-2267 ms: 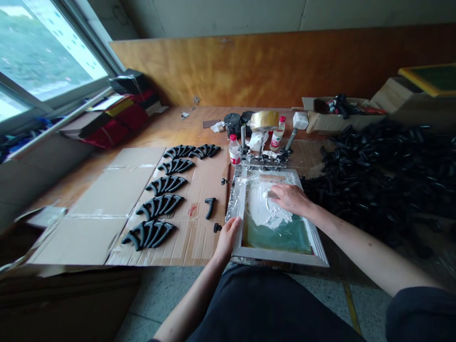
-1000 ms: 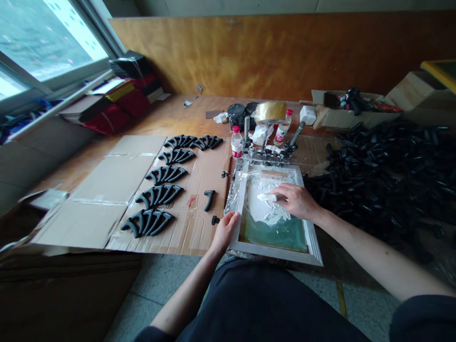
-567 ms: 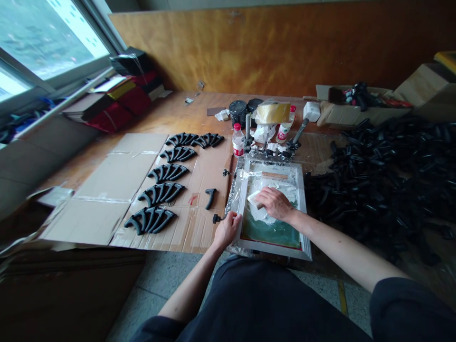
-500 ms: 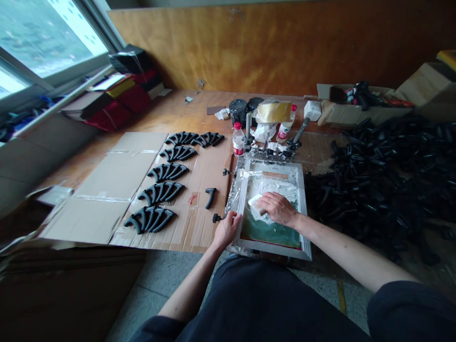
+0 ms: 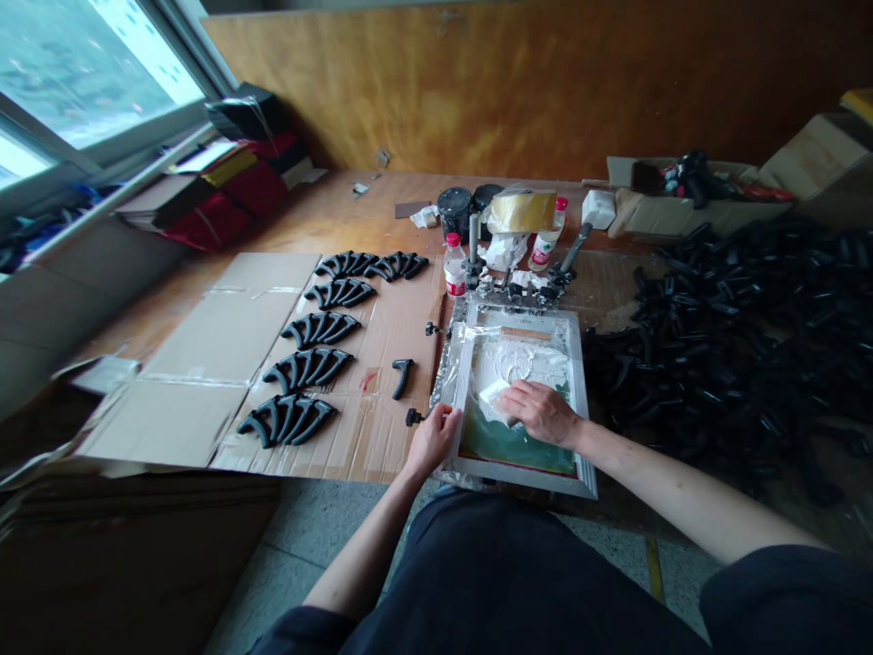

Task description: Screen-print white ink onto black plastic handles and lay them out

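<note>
A screen printing frame (image 5: 585,428) with a pale metal border and a green mesh lies in front of me. White, streaky paste (image 5: 513,362) covers its upper mesh. My right hand (image 5: 544,414), fingers closed, presses a crumpled white rag (image 5: 492,398) on the mesh. At the frame's left edge, my left hand (image 5: 435,438) grips the border between thumb and fingers. Just left of that hand is a black knob (image 5: 413,417). A lone black curved handle (image 5: 402,377) rests on the cardboard (image 5: 382,327) nearby.
Several fanned rows of black handles (image 5: 310,368) lie on the cardboard to the left. A large heap of black parts (image 5: 723,346) is at right. Behind the frame stand clamp posts (image 5: 571,253), a red-capped bottle (image 5: 454,266), another bottle (image 5: 547,236) and black tubs (image 5: 455,211).
My right hand has slid the rag slightly right and toward me over the mesh. White streaks above it show more. My left hand stays on the frame's edge.
</note>
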A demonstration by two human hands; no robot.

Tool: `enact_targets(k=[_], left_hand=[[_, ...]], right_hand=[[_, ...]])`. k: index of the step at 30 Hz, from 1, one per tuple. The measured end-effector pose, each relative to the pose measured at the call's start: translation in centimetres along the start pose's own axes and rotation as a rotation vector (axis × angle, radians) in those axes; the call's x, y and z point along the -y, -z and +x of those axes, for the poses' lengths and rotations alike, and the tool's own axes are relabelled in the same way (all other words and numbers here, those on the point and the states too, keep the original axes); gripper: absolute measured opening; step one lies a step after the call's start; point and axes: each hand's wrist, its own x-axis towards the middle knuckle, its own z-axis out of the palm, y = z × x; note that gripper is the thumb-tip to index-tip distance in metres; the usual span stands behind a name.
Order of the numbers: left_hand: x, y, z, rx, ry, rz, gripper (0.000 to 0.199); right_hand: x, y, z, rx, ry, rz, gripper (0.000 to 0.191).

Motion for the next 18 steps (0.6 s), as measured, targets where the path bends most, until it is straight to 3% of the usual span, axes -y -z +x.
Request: enact_targets(k=[3,6,11,13,15,17,18], left_hand=[[-0.1,0.0,0.0,-0.005,0.006,-0.038,0.039],[-0.6,0.4,-0.3,-0.006,0.040,-0.161,0.041],[-3.7,3.1,-2.2,0.039,0.034,-0.539,0.065],[-5.9,4.7,-3.0,0.053,-0.029,-0.652,0.058],[-8.3,6.3,-3.3,0.009,-0.116,-0.692,0.049],[-10.8,7.6,-2.8,-0.072,-0.237,-0.697,0.048],[-11.9,8.2,-2.3,-0.105,-0.310,-0.710,0.046]], right_hand=[[0.0,0.8,-0.8,0.071,0.019,0.075,0.015],[-1.3,2.2,1.7,0.090,-0.106,0.129,0.015],[-5.6,6.2,6.9,-0.020,-0.476,0.032,0.053],[-8.2,8.6,6.1,-0.128,-0.585,0.016,0.051],[-11.1,10.5,3.4,-0.313,-0.712,0.041,0.042],[-13.2,10.7,-0.2,-0.471,-0.912,0.093,0.037],[-13.7,10.1,-1.8,-0.489,-0.995,0.127,0.036]])
